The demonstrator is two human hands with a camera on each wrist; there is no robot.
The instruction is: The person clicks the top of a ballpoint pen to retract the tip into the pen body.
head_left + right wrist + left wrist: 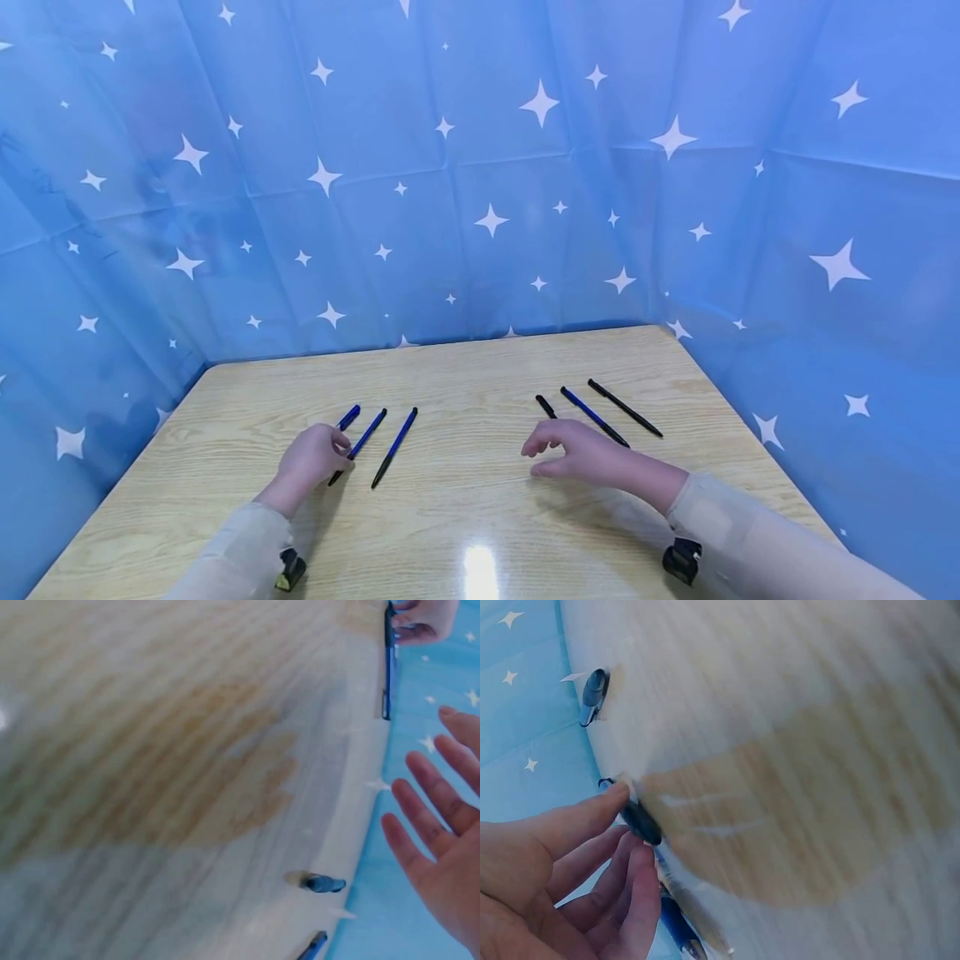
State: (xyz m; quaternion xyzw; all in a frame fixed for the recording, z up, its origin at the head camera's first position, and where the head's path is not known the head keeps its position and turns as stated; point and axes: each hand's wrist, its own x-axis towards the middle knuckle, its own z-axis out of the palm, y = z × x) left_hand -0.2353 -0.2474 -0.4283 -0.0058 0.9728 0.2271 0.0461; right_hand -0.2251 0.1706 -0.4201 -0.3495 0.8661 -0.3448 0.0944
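On the left of the table [465, 400] lie three blue pens with dark ends. My left hand [311, 458] pinches the middle pen [367, 433] near its dark lower end, thumb and fingertips on either side of the dark grip [641, 823] in the left wrist view. Partly hidden behind that hand is the leftmost pen [349, 417]. Just to the right lies the third pen [394, 447]. My right hand [577, 452] hovers over the table with fingers spread and nothing in them; the right wrist view also shows this hand [450, 825].
Three more pens lie on the right: a short-looking dark one [546, 406] partly covered by the right hand, a blue one with a black end [595, 417], and a black one [625, 408]. A blue star-patterned curtain [450, 192] hangs around the table's back and sides.
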